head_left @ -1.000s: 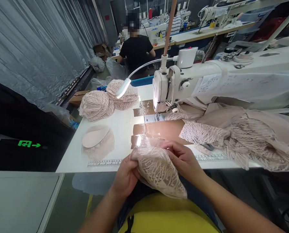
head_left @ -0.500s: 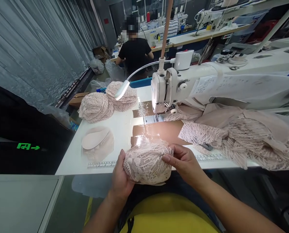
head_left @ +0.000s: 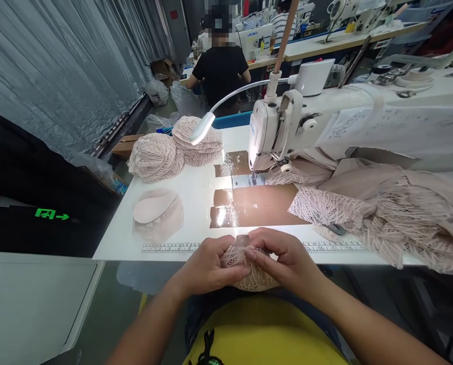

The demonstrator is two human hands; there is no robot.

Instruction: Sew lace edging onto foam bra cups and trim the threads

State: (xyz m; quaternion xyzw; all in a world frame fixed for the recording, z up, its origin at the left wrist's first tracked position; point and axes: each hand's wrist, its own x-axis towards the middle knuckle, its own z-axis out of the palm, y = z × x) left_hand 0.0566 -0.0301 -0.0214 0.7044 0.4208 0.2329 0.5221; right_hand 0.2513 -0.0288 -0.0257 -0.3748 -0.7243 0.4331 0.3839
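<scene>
Between my two hands is a pale pink lace bra cup (head_left: 255, 278), held at the front edge of the sewing table. My left hand (head_left: 215, 263) is closed on its left side, thumb lying across the lace. With thumb and fingers, my right hand (head_left: 281, 256) pinches its upper right edge. Much of the cup is hidden behind my fingers. Just beyond, brown tape strips (head_left: 264, 197) cover the table near the needle of a white sewing machine (head_left: 275, 126).
Two stacks of lace cups (head_left: 156, 158) stand at the back left. Nearer lies a smooth cup piece on sheer fabric (head_left: 154, 209). Lace fabric (head_left: 412, 213) heaps at the right, with small thread snips (head_left: 336, 229) on it. A lamp (head_left: 202, 129) arches overhead. A person (head_left: 222, 76) sits ahead.
My hands have come closer together, and the cup between them is turned and bunched, showing less of its face. The camera view has shifted slightly.
</scene>
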